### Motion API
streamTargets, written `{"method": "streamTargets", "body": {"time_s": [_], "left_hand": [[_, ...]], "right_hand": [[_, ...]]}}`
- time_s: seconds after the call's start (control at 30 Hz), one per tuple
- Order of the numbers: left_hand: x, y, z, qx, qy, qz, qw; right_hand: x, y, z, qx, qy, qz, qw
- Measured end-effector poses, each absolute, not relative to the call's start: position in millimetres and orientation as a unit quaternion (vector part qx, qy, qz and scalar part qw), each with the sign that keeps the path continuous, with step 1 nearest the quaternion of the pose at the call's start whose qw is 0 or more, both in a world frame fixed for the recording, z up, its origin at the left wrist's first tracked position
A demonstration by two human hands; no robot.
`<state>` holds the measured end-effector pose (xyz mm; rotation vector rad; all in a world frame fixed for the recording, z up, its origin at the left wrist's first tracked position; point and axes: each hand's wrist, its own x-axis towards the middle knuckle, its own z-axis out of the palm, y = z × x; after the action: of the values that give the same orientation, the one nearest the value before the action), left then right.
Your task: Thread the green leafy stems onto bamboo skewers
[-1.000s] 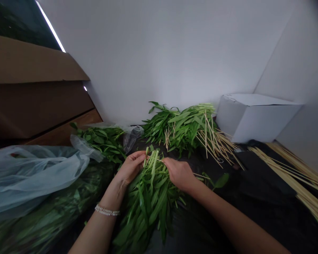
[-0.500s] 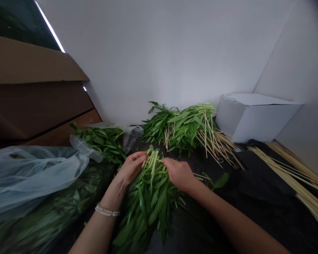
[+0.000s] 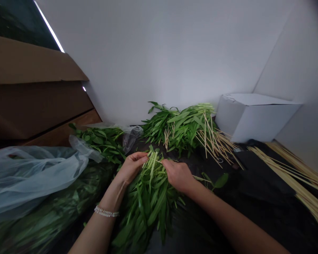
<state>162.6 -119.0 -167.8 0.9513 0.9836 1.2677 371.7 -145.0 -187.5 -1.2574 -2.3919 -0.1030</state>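
A bunch of leafy green stems (image 3: 151,197) lies in front of me, with its pale cut ends pointing away and the long leaves fanning toward me. My left hand (image 3: 131,167) is closed in a pinch at the left side of the stem ends. At their right side, my right hand (image 3: 178,175) is closed on a thin wooden skewer, whose tip end reaches across the stems between the two hands. The fingers hide most of the skewer. Beyond my hands, more bunched greens (image 3: 187,123) lie against the wall with several loose skewers (image 3: 217,141) on and beside them.
Long bamboo sticks (image 3: 294,180) lie at the right, near a white box (image 3: 257,114). On the left are a plastic bag (image 3: 37,180), bagged greens (image 3: 60,211) and a cardboard box (image 3: 37,106). A loose leaf (image 3: 221,180) rests on the black sheet (image 3: 243,211).
Very little differs: both hands stay at the stem ends, and the bunch lies in the same place. My fingers have shifted only slightly.
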Motion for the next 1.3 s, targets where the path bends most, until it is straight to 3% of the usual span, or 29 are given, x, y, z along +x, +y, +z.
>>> {"method": "streamTargets", "body": {"time_s": [1.3], "left_hand": [[168.6, -126.0, -166.3, 0.527, 0.443, 0.466, 0.556]], "right_hand": [[370.7, -146.0, -192.5, -0.426, -0.867, -0.061, 0.252]]}}
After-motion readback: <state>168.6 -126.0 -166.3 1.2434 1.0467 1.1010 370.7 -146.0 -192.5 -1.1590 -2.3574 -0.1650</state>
